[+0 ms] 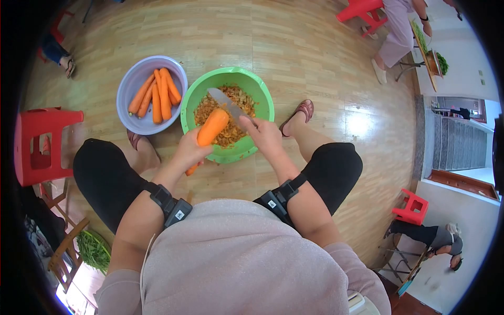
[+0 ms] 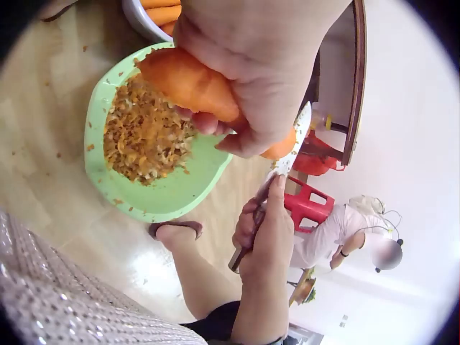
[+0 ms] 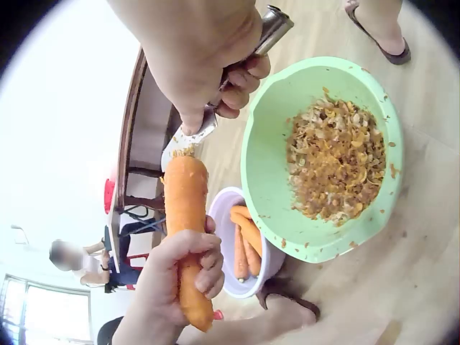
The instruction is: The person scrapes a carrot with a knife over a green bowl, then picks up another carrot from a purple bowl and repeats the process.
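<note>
My left hand (image 1: 192,149) grips a thick orange carrot (image 1: 213,126) around its middle, its upper end leaning over the green basin (image 1: 266,107). In my right hand (image 1: 263,137) is a knife (image 1: 227,102) with a broad metal blade, held by its metal handle (image 3: 276,30). The right wrist view shows the blade close to the carrot's end, with small orange scraps on it. The green basin holds a heap of brown and orange peelings (image 3: 336,159). Left of it stands a pale purple basin (image 1: 124,105) with several whole carrots (image 1: 161,94).
Both basins sit on a wood-patterned floor (image 1: 294,47) between my feet. A red stool (image 1: 44,139) is at the left, another red stool (image 1: 411,207) at the right. Other people are farther off, one standing by a table with greens (image 1: 442,63). Leafy greens (image 1: 93,251) lie at lower left.
</note>
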Action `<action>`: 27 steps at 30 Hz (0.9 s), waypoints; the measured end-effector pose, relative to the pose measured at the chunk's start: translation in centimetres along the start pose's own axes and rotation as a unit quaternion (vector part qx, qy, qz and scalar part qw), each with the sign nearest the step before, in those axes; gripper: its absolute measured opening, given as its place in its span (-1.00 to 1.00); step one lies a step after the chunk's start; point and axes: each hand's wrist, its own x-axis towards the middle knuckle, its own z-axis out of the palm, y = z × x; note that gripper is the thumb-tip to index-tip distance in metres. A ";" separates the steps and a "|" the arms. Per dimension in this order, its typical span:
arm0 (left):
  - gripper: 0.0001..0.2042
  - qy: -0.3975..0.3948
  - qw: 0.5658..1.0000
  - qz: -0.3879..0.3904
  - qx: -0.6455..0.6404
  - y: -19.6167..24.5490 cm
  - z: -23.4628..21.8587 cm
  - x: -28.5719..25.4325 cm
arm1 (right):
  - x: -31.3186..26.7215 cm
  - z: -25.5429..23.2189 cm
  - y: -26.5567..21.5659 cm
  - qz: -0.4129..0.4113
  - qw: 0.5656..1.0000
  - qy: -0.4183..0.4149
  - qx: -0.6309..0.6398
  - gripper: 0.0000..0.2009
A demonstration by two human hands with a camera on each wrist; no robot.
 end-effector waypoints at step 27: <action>-0.53 -0.041 0.974 -0.055 -0.217 -0.5 0.4 0.2 | -2.1 0.8 -3.0 -0.218 0.974 0.036 -0.042 -0.62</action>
